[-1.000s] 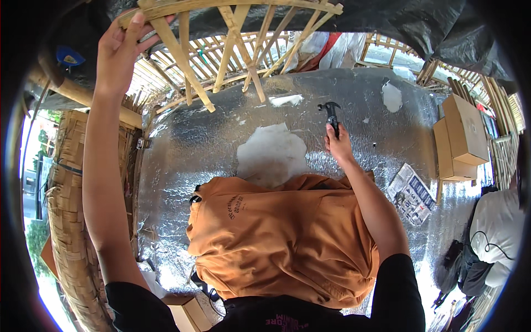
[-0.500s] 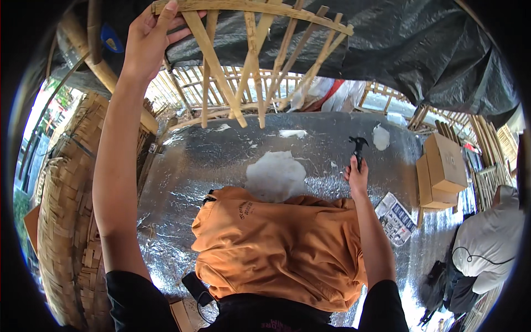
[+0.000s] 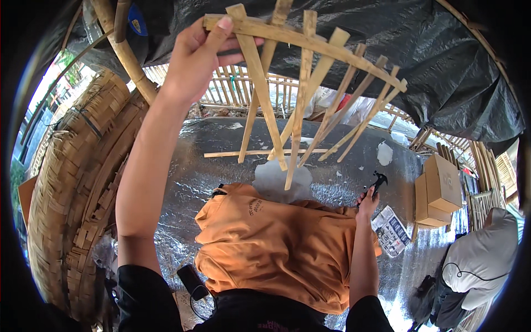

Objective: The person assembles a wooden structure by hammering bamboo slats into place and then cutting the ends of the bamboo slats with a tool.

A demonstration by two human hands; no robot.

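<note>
My left hand (image 3: 202,55) is raised at the upper left, thumb and fingers closed on the left end of a bamboo lattice frame's top rail (image 3: 315,43). Several slats (image 3: 255,66) hang from that rail, some crossing. A thin bamboo strip (image 3: 238,154) runs behind the lower slat ends; whether it is joined to them I cannot tell. Lower right, my right hand (image 3: 366,203) grips a small black claw hammer (image 3: 379,180), its head pointing up, apart from the lattice. An orange garment (image 3: 276,243) lies spread in front of me between my arms.
A silvery sheet (image 3: 177,193) covers the surface below. Cardboard boxes (image 3: 441,185) and a printed packet (image 3: 391,231) lie at the right, near a person in grey (image 3: 478,260). Woven bamboo (image 3: 69,182) stands left; black sheeting (image 3: 359,22) hangs behind. A dark phone-like device (image 3: 191,281) lies lower left.
My left hand has shifted right and slightly down with the lattice, which now shows more fully. My right hand, still holding the hammer, has moved a little right and lower; the view has shifted too.
</note>
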